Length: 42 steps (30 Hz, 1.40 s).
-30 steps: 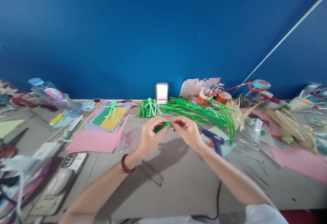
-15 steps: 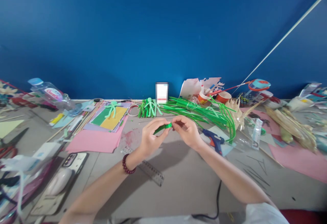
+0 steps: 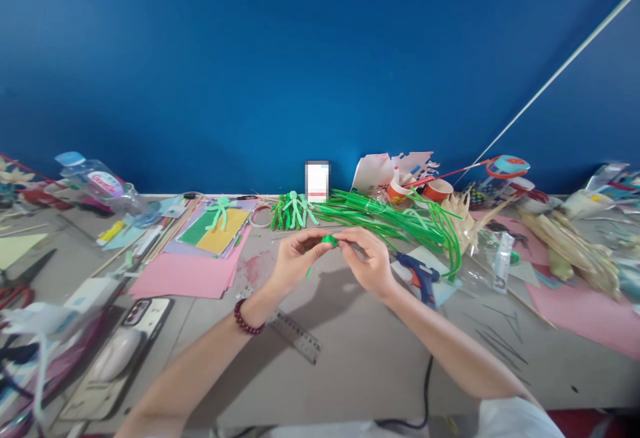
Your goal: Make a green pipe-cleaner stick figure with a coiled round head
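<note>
Between my hands is a green pipe cleaner [image 3: 329, 241], its upper part bunched into a small coil. My left hand [image 3: 296, 261] pinches it between thumb and fingers, and a short green end pokes out below that hand. From the other side, the fingertips of my right hand [image 3: 367, 259] are closed on the coil's right edge. Behind them lies a bundle of long green pipe cleaners [image 3: 390, 219]. Small green pipe-cleaner figures [image 3: 293, 210] stand clustered at the back, and another pale green figure [image 3: 219, 213] lies on coloured sheets to the left.
A clear ruler [image 3: 296, 337] lies under my left wrist. To the right is a blue glue gun [image 3: 421, 274] near dried husks [image 3: 575, 251]. On the left are pink paper [image 3: 185, 277], a phone [image 3: 145, 313] with a white mouse [image 3: 118, 353], scissors [image 3: 30, 275] and a plastic bottle [image 3: 95, 175].
The green piece has turned and gathered into a more compact coil at my fingertips. My left hand has tilted slightly and its wrist has shifted a little left; my right fingers remain close beside it.
</note>
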{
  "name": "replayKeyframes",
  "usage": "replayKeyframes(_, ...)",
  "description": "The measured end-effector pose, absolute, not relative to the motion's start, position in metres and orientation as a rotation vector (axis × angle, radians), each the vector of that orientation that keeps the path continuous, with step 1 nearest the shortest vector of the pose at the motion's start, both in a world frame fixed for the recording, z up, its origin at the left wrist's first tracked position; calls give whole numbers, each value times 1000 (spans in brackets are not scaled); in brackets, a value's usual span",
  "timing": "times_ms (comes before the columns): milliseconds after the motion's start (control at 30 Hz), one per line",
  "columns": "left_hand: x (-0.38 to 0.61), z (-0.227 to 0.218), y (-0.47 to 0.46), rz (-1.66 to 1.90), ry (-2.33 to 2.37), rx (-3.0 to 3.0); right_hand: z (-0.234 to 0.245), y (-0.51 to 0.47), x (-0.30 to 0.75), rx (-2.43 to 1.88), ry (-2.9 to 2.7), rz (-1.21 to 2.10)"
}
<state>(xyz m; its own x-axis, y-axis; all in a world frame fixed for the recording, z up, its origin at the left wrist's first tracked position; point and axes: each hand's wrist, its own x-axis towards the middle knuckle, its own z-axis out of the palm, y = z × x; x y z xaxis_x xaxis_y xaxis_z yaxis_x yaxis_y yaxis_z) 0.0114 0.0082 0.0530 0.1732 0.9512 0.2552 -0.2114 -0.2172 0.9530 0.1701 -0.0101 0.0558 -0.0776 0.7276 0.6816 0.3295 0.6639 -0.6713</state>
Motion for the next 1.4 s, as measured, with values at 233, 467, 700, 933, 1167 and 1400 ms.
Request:
replayKeyframes(233,11,53,13,1192,692,1142,60,-10,173,-910,-1615,572)
replayKeyframes(467,11,50,12,1145,669,1121,62,-12,172,-941,-1646,470)
replayKeyframes(700,11,49,13,1190,698,1160,61,-12,172,-872,-1717,368)
replayKeyframes(933,9,54,11,1183,677,1189,63,-12,174,-863,-1767,354)
replayKeyframes(1167,9,52,10,1156,646,1145,62,-14,178,-805,-1818,221)
replayKeyframes(1400,13,60,6,1179,759,1083,69,-16,172,-908,-1740,370)
